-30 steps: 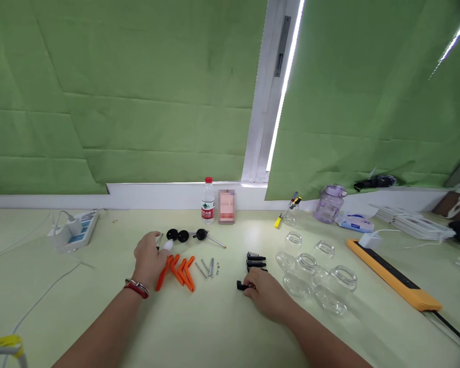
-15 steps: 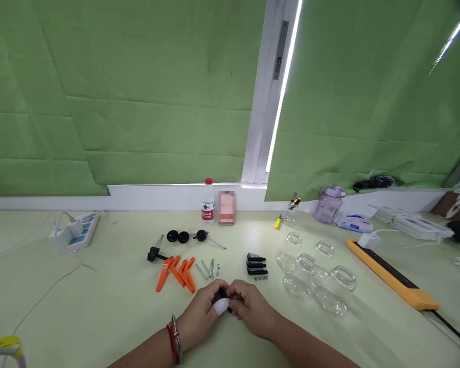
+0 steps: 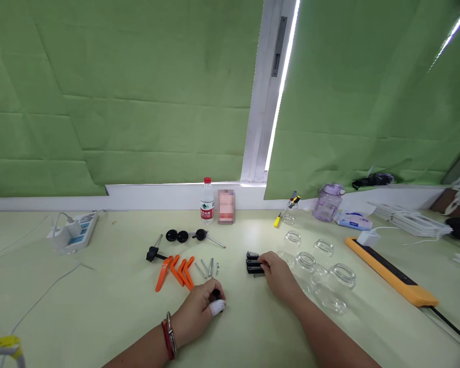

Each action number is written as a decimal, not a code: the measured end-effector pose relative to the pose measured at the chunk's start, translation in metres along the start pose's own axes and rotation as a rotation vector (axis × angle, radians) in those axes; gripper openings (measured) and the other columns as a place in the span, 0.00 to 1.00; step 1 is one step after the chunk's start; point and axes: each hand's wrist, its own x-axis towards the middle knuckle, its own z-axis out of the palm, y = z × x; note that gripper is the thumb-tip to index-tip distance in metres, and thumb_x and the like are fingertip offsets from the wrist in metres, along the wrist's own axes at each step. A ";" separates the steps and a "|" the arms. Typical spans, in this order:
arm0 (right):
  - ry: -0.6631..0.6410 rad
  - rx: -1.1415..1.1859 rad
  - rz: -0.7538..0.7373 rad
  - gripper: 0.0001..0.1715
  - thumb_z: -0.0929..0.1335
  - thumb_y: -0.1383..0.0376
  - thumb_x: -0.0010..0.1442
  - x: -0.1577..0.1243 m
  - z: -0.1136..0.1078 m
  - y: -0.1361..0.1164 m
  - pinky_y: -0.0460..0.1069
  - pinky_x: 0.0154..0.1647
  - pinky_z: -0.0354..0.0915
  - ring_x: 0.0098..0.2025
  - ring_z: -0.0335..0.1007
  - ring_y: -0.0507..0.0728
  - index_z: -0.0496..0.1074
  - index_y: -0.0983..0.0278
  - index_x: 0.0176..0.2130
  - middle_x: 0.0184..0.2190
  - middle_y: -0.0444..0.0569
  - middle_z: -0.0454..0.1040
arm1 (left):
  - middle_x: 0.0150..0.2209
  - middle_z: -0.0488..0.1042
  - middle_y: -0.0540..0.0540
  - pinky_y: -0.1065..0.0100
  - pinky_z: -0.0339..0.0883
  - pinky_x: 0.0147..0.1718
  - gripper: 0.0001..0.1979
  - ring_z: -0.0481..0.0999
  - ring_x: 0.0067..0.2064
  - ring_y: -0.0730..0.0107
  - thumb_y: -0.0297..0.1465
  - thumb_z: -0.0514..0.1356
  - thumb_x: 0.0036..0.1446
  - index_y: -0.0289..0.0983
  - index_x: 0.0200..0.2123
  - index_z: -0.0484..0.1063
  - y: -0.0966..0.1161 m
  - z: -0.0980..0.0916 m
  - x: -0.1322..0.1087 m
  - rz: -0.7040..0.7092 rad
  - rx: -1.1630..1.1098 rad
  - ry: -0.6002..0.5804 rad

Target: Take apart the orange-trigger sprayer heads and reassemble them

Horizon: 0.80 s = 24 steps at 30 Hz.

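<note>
Across the pale green worktop the loose parts lie where they did half a second ago; what has changed is my hands, which were pressed together over one small part near the middle and are now apart. My left hand stays at the near middle, while my right hand has gone far and right, its forearm passing just left of the clear jars. To the left, the orange levers lie fanned and untouched, just beyond my left knuckles. My left grip is clasped around the black piece, which is mostly hidden behind my thumb in its white wrap. My right fingertips are at the right ends of the black sleeves, lined up in a row; whether that grip has closed on anything, I cannot tell. I judge that the handling is now split, one side keeping the part steady while the other visits the row. A coil spring lies at the row's near edge, and smallest of all, the nuts sit just right of the bolts.
</note>
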 end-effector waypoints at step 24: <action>-0.261 -0.261 -0.145 0.08 0.63 0.71 0.55 -0.014 0.027 -0.019 0.46 0.36 0.55 0.38 0.65 0.56 0.71 0.63 0.28 0.32 0.47 0.71 | 0.27 0.66 0.53 0.71 0.59 0.30 0.04 0.65 0.30 0.72 0.28 0.54 0.52 0.38 0.34 0.64 -0.005 -0.001 0.002 0.010 0.011 -0.019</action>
